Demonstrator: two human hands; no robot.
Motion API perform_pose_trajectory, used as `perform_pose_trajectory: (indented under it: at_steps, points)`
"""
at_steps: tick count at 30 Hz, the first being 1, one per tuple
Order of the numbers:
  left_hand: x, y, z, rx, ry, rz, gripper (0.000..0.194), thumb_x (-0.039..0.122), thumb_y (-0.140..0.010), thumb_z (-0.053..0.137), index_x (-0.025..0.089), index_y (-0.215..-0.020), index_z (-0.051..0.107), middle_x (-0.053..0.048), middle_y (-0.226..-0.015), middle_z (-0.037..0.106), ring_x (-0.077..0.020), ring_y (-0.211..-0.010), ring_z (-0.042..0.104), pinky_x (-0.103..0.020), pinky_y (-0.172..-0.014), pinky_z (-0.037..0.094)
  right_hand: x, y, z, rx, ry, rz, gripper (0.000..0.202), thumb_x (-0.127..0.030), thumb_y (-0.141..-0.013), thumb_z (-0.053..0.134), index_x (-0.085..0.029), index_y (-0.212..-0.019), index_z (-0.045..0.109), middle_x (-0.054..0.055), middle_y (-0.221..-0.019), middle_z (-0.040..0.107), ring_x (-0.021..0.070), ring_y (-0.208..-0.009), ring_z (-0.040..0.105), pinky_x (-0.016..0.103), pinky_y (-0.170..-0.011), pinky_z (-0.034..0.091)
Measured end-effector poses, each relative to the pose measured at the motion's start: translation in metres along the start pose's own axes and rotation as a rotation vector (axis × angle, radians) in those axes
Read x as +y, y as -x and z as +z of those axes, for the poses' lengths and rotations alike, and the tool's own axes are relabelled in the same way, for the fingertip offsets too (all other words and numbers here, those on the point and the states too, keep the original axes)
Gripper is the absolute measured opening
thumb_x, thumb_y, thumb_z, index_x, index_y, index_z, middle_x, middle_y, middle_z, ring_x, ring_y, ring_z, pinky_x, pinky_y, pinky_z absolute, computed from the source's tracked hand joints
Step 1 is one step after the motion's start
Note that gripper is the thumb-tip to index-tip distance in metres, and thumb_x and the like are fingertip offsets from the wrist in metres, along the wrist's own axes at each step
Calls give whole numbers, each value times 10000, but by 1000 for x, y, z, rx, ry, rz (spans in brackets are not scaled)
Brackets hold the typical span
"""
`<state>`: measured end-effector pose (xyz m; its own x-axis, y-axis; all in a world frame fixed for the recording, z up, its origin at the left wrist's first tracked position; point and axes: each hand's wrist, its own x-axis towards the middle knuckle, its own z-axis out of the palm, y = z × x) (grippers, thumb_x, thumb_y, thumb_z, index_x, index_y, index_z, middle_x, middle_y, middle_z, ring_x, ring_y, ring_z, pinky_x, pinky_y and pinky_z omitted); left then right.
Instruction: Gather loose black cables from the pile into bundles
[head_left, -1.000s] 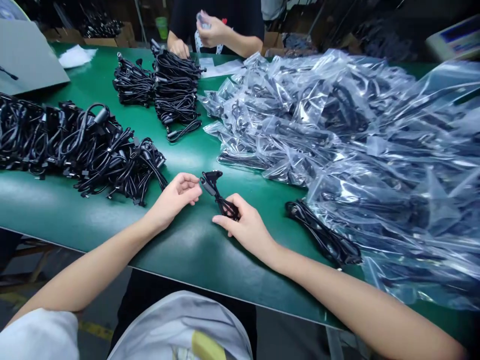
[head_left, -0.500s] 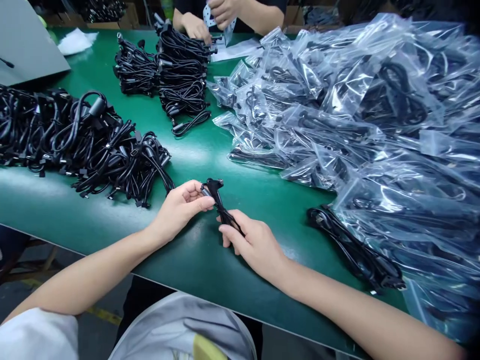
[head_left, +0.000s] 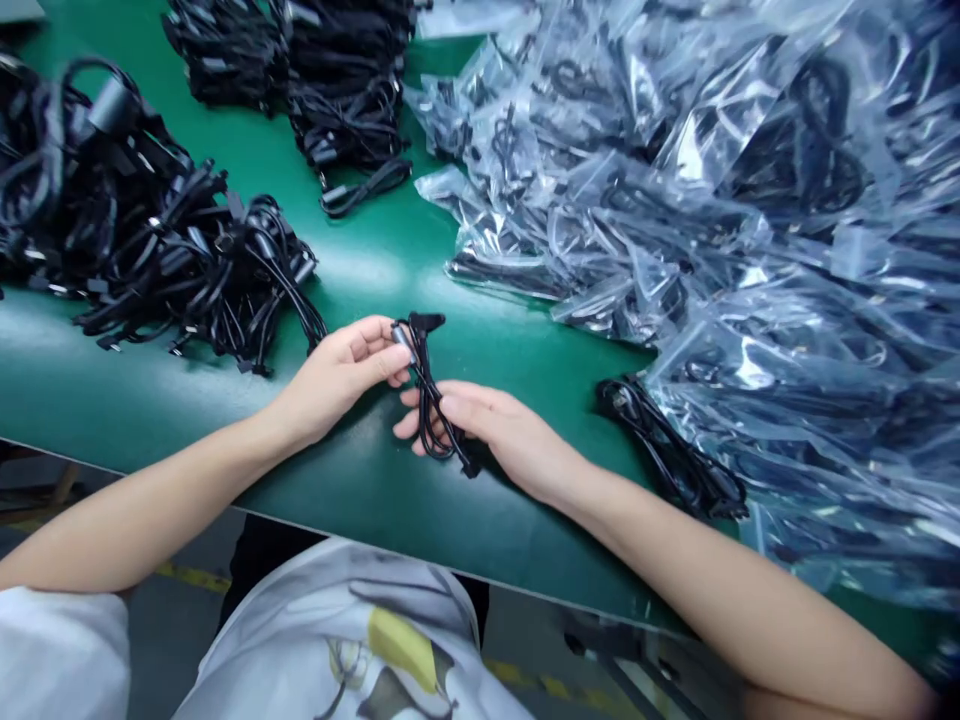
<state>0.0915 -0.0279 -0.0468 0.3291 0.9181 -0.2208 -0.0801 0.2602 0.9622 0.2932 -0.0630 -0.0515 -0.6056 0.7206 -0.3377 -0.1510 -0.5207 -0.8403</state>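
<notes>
Since a second ago we have drawn our hands closer together, and the black cable [head_left: 429, 395] now hangs as a loose loop between them rather than a tight bundle. Our left hand [head_left: 341, 372] pinches its far connector end; our right hand [head_left: 501, 432] lies half open under its near end. It sits over the green table [head_left: 375, 270], right of the loose cable pile [head_left: 165, 250], left of the bagged cables [head_left: 712, 220].

A green table [head_left: 375, 500] stands over grey floor [head_left: 187, 620].

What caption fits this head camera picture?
Both hands, left hand and right hand, hold a coiled black cable over the green table.
</notes>
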Motion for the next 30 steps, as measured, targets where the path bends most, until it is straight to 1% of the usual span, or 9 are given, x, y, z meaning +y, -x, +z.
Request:
perform_pose_trajectory:
  at_steps: [6, 9, 12, 15, 18, 21, 24, 27, 30]
  points:
    - [-1, -3, 3, -21, -36, 56, 334, 423, -792, 792, 160, -917, 629, -6, -782, 622, -114, -697, 599, -237, -674, 491, 2, -2, -3, -18, -127, -31, 282, -329, -882, 721, -165, -1105, 667, 61, -1002, 765, 153, -870, 698, 278, -823, 535]
    - [-1, -1, 6, -24, -105, 78, 380, 453, -786, 786, 181, -936, 568, 7, -762, 618, -111, -659, 599, -235, -631, 490, 5, -4, -4, 35, -155, -142, 234, -257, -843, 755, -179, -1039, 655, 17, -957, 739, 130, -861, 679, 263, -833, 525]
    - [-1, 5, 10, -101, -300, 54, 386, 441, -764, 797, 187, -854, 522, 36, -701, 583, -92, -575, 541, -220, -556, 435, 7, -8, -6, 147, -209, -255, 318, -218, -738, 837, -200, -946, 597, -21, -922, 701, 121, -884, 660, 261, -866, 516]
    - [-4, 13, 14, -233, -609, 55, 417, 465, -714, 822, 189, -770, 516, 53, -651, 549, -93, -553, 491, -224, -531, 380, 9, -12, -6, 243, -237, -279, 438, -255, -661, 888, -213, -903, 526, -38, -879, 668, 120, -838, 642, 273, -841, 519]
    - [-6, 17, 17, -226, -824, 122, 430, 493, -701, 824, 194, -749, 519, 60, -627, 545, -97, -541, 468, -232, -528, 335, 8, -12, -5, 314, -150, -308, 478, -311, -642, 899, -220, -871, 490, -63, -821, 616, 103, -757, 609, 266, -790, 518]
    - [-5, 16, 17, -220, -719, 71, 326, 482, -810, 732, 185, -803, 598, 27, -677, 611, -113, -577, 527, -244, -572, 397, 7, -10, -6, 388, -21, -344, 408, -388, -723, 843, -216, -871, 504, -65, -788, 568, 90, -707, 579, 238, -716, 501]
    - [-2, 13, 16, -336, -462, -79, 303, 461, -893, 646, 167, -959, 683, -31, -801, 701, -135, -655, 618, -263, -659, 497, 4, -8, -10, 433, 61, -393, 332, -457, -831, 745, -207, -857, 529, -61, -726, 531, 78, -626, 537, 223, -625, 471]
    - [0, 10, 15, -447, -274, -198, 340, 458, -912, 639, 149, -1039, 700, -80, -897, 740, -152, -728, 673, -273, -708, 543, 1, -7, -10, 445, 71, -422, 362, -486, -819, 756, -207, -836, 525, -67, -681, 513, 68, -558, 497, 215, -559, 446]
    - [-2, 9, 15, -480, -145, -283, 341, 443, -907, 662, 139, -1057, 703, -111, -950, 747, -164, -770, 704, -278, -725, 564, -1, -5, -8, 440, 45, -424, 393, -494, -779, 791, -209, -834, 526, -70, -674, 509, 61, -523, 474, 208, -509, 423]
